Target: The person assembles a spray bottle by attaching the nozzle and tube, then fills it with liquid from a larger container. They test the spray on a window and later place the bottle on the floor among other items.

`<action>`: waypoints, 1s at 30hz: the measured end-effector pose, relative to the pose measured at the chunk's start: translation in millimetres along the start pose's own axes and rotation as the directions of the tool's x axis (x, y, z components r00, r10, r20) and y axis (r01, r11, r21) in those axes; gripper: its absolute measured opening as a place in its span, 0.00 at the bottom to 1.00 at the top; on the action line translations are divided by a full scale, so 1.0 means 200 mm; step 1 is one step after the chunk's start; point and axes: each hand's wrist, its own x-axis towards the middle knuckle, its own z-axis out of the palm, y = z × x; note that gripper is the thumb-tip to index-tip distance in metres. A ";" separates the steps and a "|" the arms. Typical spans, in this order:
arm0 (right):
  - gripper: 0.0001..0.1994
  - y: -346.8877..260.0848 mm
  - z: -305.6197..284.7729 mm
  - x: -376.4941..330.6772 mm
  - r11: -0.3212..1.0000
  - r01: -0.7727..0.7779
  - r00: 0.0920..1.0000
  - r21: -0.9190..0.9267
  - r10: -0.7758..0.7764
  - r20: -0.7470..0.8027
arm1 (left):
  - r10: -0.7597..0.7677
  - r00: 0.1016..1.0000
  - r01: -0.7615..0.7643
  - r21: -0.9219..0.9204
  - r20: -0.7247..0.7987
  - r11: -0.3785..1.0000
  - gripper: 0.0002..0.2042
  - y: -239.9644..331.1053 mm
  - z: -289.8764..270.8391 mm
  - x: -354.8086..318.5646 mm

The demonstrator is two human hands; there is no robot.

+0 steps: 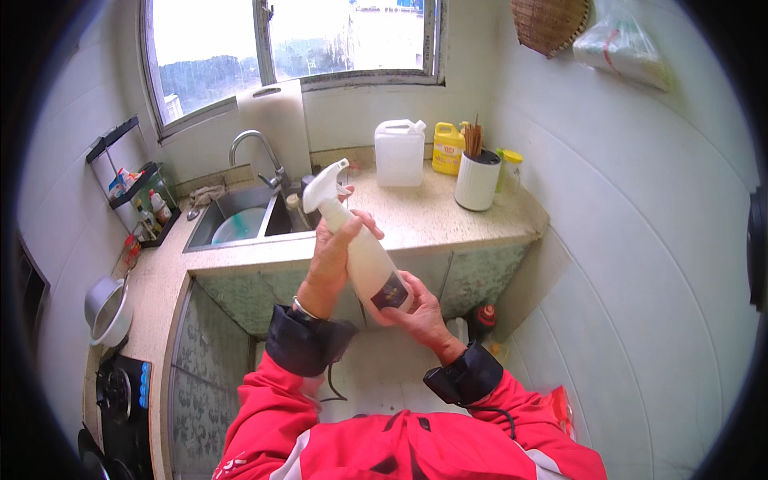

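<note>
A white spray bottle [364,258] with a white trigger head and a dark label near its base is held tilted in front of me, its nozzle pointing up toward the window. My left hand [328,260] is closed around its upper body, just under the trigger head. Lower down, my right hand [426,318] grips the bottle near its base, thumb beside the label. The bottle is off the counter, in the air before the counter's front edge. Part of my left fingers is hidden behind the bottle.
Behind the bottle runs a speckled counter [440,218] with a double sink [204,232] and a curved tap [254,136]. A white jug [399,154], a yellow jug [448,149] and a chopstick holder [478,182] stand right. Left are a spice rack [132,188], colander [114,312] and stove [128,416].
</note>
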 end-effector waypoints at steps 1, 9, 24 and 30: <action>0.33 0.02 -0.01 0.10 0.999 0.035 0.999 -0.024 -0.034 0.023 | 0.016 1.000 -0.016 0.011 -0.004 1.000 0.29 0.01 -0.06 0.10; 0.22 0.41 -0.38 0.85 0.828 0.042 0.989 -0.560 -0.116 -0.097 | 0.126 0.989 -0.135 0.117 0.075 0.984 0.23 0.26 -0.64 1.21; 0.18 0.76 -1.20 1.21 0.518 -0.060 0.938 -0.853 -0.264 -0.226 | 0.253 0.965 -0.257 0.388 0.063 0.885 0.14 0.21 -1.12 3.02; 0.17 0.78 -1.43 1.32 0.560 -0.011 0.968 -0.828 -0.201 -0.149 | 0.251 0.967 -0.245 0.411 0.041 0.878 0.17 0.12 -1.10 3.32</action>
